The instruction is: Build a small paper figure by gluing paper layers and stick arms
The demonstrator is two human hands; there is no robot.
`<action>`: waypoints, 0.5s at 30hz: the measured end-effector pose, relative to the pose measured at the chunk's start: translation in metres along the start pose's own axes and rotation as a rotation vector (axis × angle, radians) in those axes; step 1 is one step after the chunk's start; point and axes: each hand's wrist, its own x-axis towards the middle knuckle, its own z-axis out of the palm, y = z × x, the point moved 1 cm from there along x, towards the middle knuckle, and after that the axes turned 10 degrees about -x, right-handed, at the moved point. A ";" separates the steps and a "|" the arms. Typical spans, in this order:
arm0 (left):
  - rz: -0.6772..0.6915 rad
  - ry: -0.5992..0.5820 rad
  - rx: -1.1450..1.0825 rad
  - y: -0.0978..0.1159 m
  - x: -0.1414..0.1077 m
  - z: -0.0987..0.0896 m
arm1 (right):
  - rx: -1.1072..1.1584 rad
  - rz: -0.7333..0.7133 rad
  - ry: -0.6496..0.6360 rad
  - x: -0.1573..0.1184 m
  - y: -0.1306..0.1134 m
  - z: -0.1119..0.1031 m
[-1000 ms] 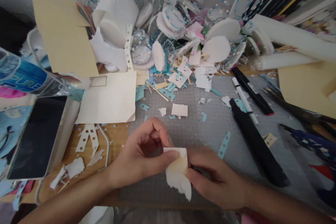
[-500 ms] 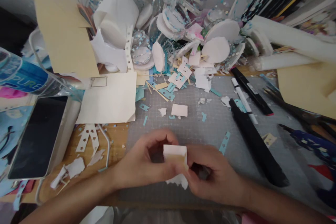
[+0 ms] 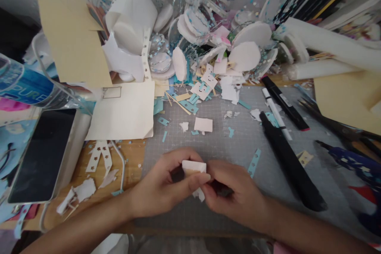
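Near the front edge of the cutting mat [image 3: 238, 135], a small white block [image 3: 194, 165] with a beige front side is held between both hands. My left hand [image 3: 168, 180] is closed on it, its thumb across the front side and its fingers behind. At the block's right end my right hand [image 3: 235, 190] is pinched close, its fingertips partly hidden. A ragged white scrap [image 3: 199, 194] shows just below the left thumb. Beyond the hands a flat white rectangular piece [image 3: 203, 124] lies on the mat among blue and white scraps.
A phone [image 3: 43, 154] and a water bottle [image 3: 26, 83] are at left, beside a cream paper sheet [image 3: 125, 111]. White discs [image 3: 245, 56] and small paper figures [image 3: 202, 90] crowd the back. Markers [image 3: 285, 103], a long black tool [image 3: 291, 162] and scissors [image 3: 333, 123] lie right.
The block has shifted slightly left and tipped, showing less of its front side. My right hand has moved a little left, and my left thumb reaches farther across the block.
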 end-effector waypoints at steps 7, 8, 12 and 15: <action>-0.012 -0.104 0.111 -0.001 -0.006 -0.004 | 0.222 0.023 0.045 0.003 -0.007 -0.011; -0.010 -0.109 0.125 -0.001 -0.007 -0.004 | 0.273 0.042 0.049 0.003 -0.008 -0.014; 0.067 -0.138 0.200 0.002 -0.007 -0.004 | 0.421 0.121 0.059 0.003 -0.009 -0.018; 0.119 -0.166 0.261 0.004 -0.004 -0.002 | 0.455 0.138 0.025 0.002 -0.008 -0.017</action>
